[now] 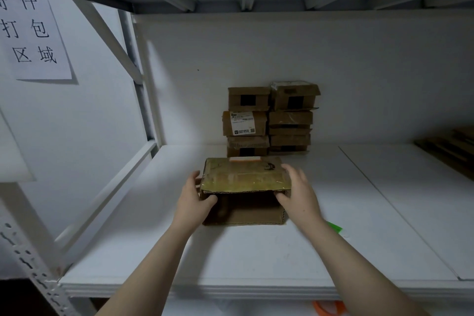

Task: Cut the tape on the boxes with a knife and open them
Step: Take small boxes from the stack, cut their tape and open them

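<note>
The box (pixel 246 210) sits on the shelf (pixel 359 213), just before the stack (pixel 272 120). The left hand (pixel 196 200) and right hand (pixel 300 195) each clasp a side, thumbs at the front. Tugging against tape (pixel 243 179) not fully cut may tear the box; shoving back may topple the stack.

**White shelf and its load**

Your white shelf (pixel 179 251) carries a cardboard box (pixel 243 210) standing between your left hand (pixel 196 200) and right hand (pixel 298 192), which grip its two sides. Beyond your fingertips, a left stack (pixel 247 123) and a right stack (pixel 291 120) of smaller boxes stand side by side against the back wall. A small green object (pixel 334 227) lies just right of your right wrist. Well out to the right of that hand lies flat brown cardboard (pixel 451 151).
</note>
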